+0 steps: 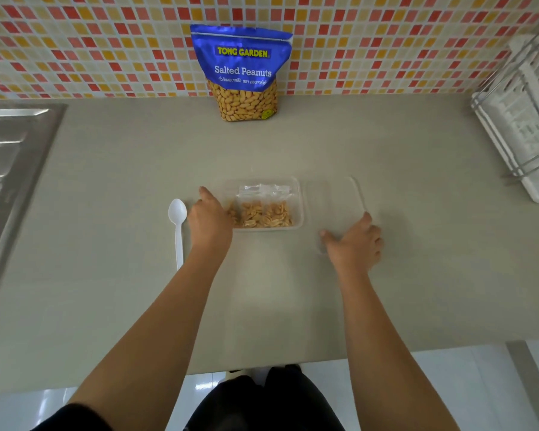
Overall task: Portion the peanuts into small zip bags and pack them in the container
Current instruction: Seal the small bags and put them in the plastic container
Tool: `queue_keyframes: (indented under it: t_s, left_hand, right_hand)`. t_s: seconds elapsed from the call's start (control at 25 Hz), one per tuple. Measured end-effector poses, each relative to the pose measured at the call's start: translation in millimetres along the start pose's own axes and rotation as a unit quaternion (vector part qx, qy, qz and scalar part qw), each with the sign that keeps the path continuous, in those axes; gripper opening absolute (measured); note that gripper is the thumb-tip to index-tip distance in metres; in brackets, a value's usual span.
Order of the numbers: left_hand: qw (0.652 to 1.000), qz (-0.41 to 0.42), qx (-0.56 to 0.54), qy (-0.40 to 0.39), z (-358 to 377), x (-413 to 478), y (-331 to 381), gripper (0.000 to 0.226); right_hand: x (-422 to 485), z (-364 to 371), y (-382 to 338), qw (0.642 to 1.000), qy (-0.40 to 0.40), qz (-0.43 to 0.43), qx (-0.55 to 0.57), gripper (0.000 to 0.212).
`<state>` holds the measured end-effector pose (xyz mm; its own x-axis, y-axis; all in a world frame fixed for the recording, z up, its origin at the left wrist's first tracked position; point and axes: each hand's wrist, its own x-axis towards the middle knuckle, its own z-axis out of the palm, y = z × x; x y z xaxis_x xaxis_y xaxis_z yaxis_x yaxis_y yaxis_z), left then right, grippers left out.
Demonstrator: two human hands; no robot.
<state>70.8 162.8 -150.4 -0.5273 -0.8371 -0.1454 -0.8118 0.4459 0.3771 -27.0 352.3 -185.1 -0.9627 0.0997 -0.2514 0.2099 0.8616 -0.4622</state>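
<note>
Peanuts fill three small zip bags [266, 209] that stand side by side in a clear container [297, 188] at the middle of the tabletop [293, 144]. The leftmost bag is half hidden behind the left hand [210, 223]. This hand lies against the container's left end with its forefinger straight and pointing far. Its thumb and other fingers are out of sight, so a grip cannot be confirmed.

Just right of the container lies a clear lid [333, 197], so transparent that its edges barely show. The right hand [357, 244] rests on its near end, thumb and forefinger spread wide. The other fingers are bent at the right edge, and whether they hook it is unclear.

A white spoon [178, 222] lies left of the left hand. A blue peanut pouch [243, 73] stands far back against the tiled wall. A sink [10, 150] on the left and a dish rack [520, 119] on the right are cut off.
</note>
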Motion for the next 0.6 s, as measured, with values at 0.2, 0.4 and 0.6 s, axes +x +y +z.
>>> queue_keyframes:
  t_s: [0.2,0.4,0.6]
  left_hand:
    - [0.999,-0.012,-0.049,0.001,-4.4,-1.1,-6.7,0.021]
    - [0.998,-0.017,-0.065,-0.011,-8.4,1.8,-10.7,0.017]
    - [0.991,-0.027,-0.133,-0.022,-10.1,2.2,-13.7,0.026]
  right_hand:
    - [15.5,-6.5,12.6,0.988,0.088,-0.053,0.114,0.093]
    - [25.5,-7.5,13.9,0.866,0.121,0.01,0.485,0.041]
    - [18.3,-26.8,-16.3,0.763,0.115,0.007,0.636,0.016]
